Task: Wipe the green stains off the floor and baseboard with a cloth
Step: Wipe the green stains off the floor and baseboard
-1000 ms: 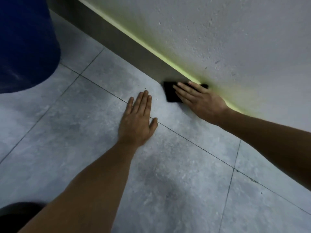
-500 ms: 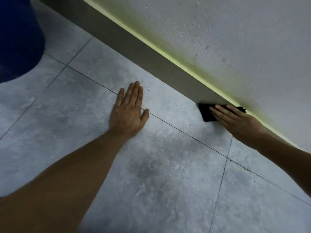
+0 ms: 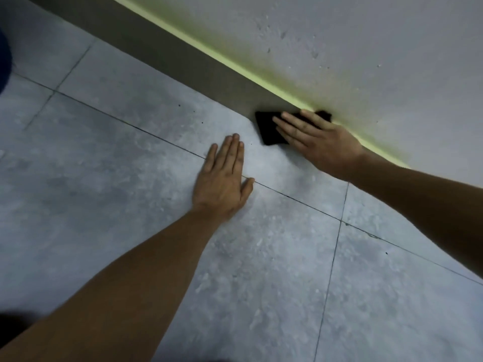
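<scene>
A black cloth lies where the grey tiled floor meets the dark grey baseboard. My right hand presses flat on the cloth, its fingers spread over it and pointing left. A yellow-green stain runs along the baseboard's top edge and smears up onto the white wall. On the floor just left of the cloth rests my left hand, palm down, holding nothing.
A sliver of a dark blue barrel shows at the left edge. Dark grout lines cross the floor tiles. A dark shape sits at the bottom left corner.
My right hand slid the cloth right along the baseboard, then back left toward my left hand. My left hand stayed planted on the floor. The blue barrel has drifted nearly out of view.
</scene>
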